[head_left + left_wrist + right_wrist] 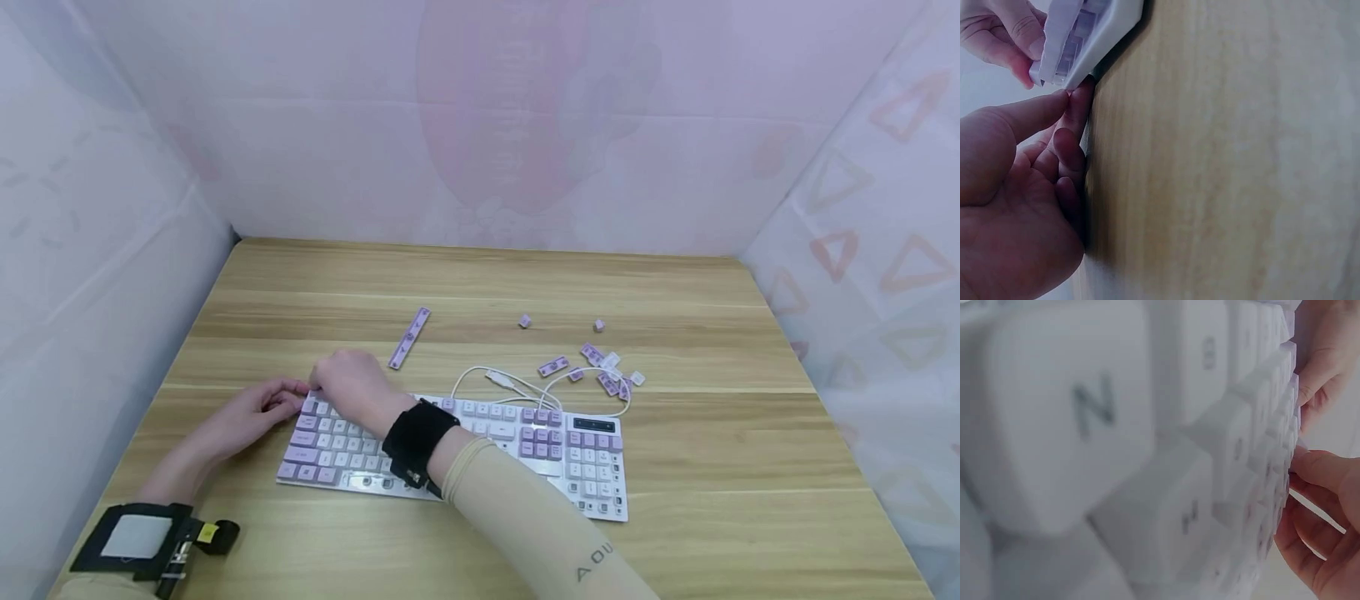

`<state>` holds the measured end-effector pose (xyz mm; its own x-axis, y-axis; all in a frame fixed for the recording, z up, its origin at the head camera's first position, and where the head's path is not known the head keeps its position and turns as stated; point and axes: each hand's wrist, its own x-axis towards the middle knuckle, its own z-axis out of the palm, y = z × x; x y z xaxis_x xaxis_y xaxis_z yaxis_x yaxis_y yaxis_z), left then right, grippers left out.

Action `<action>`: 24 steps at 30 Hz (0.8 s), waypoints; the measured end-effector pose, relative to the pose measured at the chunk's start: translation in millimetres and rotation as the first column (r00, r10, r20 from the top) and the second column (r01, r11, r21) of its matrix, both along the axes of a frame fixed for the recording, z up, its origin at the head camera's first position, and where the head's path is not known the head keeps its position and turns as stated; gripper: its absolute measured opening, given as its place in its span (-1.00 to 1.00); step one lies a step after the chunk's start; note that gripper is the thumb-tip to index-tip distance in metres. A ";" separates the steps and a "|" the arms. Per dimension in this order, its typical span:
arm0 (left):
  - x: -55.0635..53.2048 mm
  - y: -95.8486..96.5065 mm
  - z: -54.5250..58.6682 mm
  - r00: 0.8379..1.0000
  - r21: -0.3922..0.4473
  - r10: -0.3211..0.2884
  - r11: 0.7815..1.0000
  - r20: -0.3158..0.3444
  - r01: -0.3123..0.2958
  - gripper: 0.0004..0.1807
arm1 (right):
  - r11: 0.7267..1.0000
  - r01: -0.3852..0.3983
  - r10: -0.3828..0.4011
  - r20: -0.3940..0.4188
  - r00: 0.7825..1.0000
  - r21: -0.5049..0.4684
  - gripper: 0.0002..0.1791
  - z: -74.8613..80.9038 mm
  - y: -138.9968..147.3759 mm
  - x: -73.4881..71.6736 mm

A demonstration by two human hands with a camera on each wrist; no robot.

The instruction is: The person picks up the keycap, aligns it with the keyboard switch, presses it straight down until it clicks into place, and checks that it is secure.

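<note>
A white and lilac keyboard (pixel 352 454) lies on the table, with several key positions bare of caps. At its far left corner my left hand (pixel 258 408) pinches the edge between thumb and fingers, clearest in the left wrist view. Reaching across the keys, my right hand (pixel 352 383) is at that same corner. Its thumb and finger pinch a small lilac keycap (pixel 1036 74) at the keyboard's end. The right wrist view shows white letter keys (pixel 1097 406) up close, with the right hand's fingers (pixel 1325 472) at the far edge.
Loose lilac and white keycaps (pixel 553 366) lie scattered behind the keyboard's right half. A long lilac spacebar cap (pixel 409 338) lies underside up behind the keyboard. The white USB cable (pixel 480 369) loops along the back edge. Fabric walls (pixel 525 125) enclose the wooden table (pixel 750 467).
</note>
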<state>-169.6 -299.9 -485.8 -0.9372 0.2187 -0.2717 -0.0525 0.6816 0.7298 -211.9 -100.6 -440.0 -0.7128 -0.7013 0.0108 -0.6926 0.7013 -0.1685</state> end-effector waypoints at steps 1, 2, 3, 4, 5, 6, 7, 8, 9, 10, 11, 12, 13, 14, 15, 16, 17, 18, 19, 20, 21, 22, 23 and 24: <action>0.0 0.0 0.4 1.000 0.004 -0.002 1.000 0.003 0.002 -0.60 | 1.000 0.005 -0.005 0.008 1.000 0.002 -0.82 -0.1 0.1 -0.6; 0.1 0.0 0.9 1.000 0.005 -0.003 1.000 0.003 0.003 -0.60 | 1.000 0.017 -0.016 0.029 0.999 -0.012 -0.82 -0.3 0.6 -1.5; 0.3 0.0 1.4 1.000 0.005 -0.004 1.000 0.003 0.004 -0.60 | 0.999 0.031 -0.030 0.054 0.998 -0.029 -0.81 -0.5 1.3 -2.6; 0.5 0.1 1.9 1.000 0.006 -0.005 1.000 0.003 0.005 -0.59 | 0.998 0.043 -0.039 0.075 0.996 -0.046 -0.80 -0.8 2.0 -3.8; 0.8 0.1 2.5 1.000 0.005 -0.007 1.000 0.002 0.007 -0.59 | 0.996 0.054 -0.048 0.098 0.994 -0.064 -0.80 -1.1 2.7 -5.3; 1.0 0.1 3.0 1.000 0.003 -0.008 1.000 0.001 0.008 -0.58 | 0.994 0.063 -0.052 0.125 0.991 -0.084 -0.81 -1.4 3.3 -6.7; 1.2 0.1 3.3 1.000 -0.002 -0.009 1.000 -0.002 0.009 -0.57 | 0.992 0.066 -0.051 0.140 0.989 -0.106 -0.81 -1.5 4.3 -7.9; 1.4 0.1 3.5 1.000 -0.008 -0.009 1.000 -0.007 0.009 -0.56 | 0.990 0.069 -0.049 0.161 0.986 -0.125 -0.82 -1.2 5.1 -9.1; 1.6 0.1 3.6 1.000 -0.013 -0.010 1.000 -0.010 0.010 -0.56 | 0.987 0.068 -0.042 0.176 0.983 -0.144 -0.82 -1.1 5.9 -10.2; 1.6 0.1 3.7 1.000 -0.015 -0.011 1.000 -0.011 0.011 -0.55 | 0.985 0.066 -0.034 0.191 0.981 -0.160 -0.82 -0.9 6.7 -11.3; 1.7 0.1 3.6 1.000 -0.018 -0.011 1.000 -0.012 0.011 -0.55 | 0.981 0.069 -0.029 0.214 0.976 -0.179 -0.83 -0.4 7.6 -12.1; 1.7 0.1 3.4 1.000 -0.019 -0.010 1.000 -0.011 0.010 -0.55 | 0.979 0.071 -0.024 0.234 0.972 -0.194 -0.83 0.0 8.3 -12.7; 1.6 0.1 3.2 1.000 -0.019 -0.009 1.000 -0.011 0.009 -0.55 | 0.977 0.068 -0.016 0.245 0.969 -0.203 -0.82 0.5 9.0 -13.2; 1.5 0.1 3.0 1.000 -0.019 -0.008 1.000 -0.011 0.008 -0.55 | 0.977 0.068 -0.014 0.256 0.967 -0.203 -0.82 0.7 9.2 -13.5; 1.6 -0.1 2.9 1.000 -0.017 -0.006 1.000 -0.008 0.006 -0.56 | 0.978 0.061 -0.009 0.256 0.967 -0.197 -0.82 1.2 9.2 -13.2; 1.6 -0.2 2.7 1.000 -0.014 -0.005 1.000 -0.005 0.005 -0.56 | 0.982 0.050 -0.003 0.248 0.969 -0.184 -0.81 1.8 8.7 -12.5; 1.6 -0.3 2.3 1.000 -0.014 -0.004 1.000 -0.006 0.004 -0.56 | 0.986 0.036 0.003 0.233 0.972 -0.165 -0.81 2.4 7.7 -11.2; 1.6 -0.5 2.1 1.000 -0.012 -0.003 1.000 -0.006 0.003 -0.55 | 0.990 0.014 0.014 0.200 0.980 -0.139 -0.80 3.0 6.2 -9.8; 1.6 -0.7 1.8 1.000 -0.011 -0.003 1.000 -0.007 0.003 -0.55 | 0.994 -0.009 0.027 0.162 0.986 -0.111 -0.81 3.8 4.6 -7.9; 1.6 -0.7 1.7 1.000 -0.013 -0.002 1.000 -0.009 0.002 -0.55 | 0.996 -0.030 0.040 0.121 0.992 -0.084 -0.81 4.3 2.8 -6.0; 1.5 -0.8 1.5 1.000 -0.017 -0.002 1.000 -0.011 0.002 -0.54 | 0.997 -0.056 0.059 0.072 0.996 -0.053 -0.81 5.2 1.0 -3.7; 1.5 -0.7 1.3 1.000 -0.023 -0.002 1.000 -0.015 0.002 -0.54 | 0.997 -0.079 0.079 0.025 0.997 -0.026 -0.80 5.6 -0.8 -1.6; 1.5 -0.6 1.2 1.000 -0.031 -0.001 1.000 -0.019 0.000 -0.53 | 0.996 -0.094 0.094 -0.023 0.995 0.003 -0.79 5.9 -2.3 0.6; 1.5 -0.5 1.1 1.000 -0.037 0.000 0.999 -0.021 -0.001 -0.53 | 0.994 -0.104 0.106 -0.066 0.992 0.024 -0.78 5.8 -3.7 2.5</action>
<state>-168.1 -300.4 -484.6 -0.9429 0.2084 -0.2597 -0.0377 0.7081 0.7051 -209.3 -104.2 -434.2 -0.6333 -0.7728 0.0413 -0.7719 0.6269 -0.1059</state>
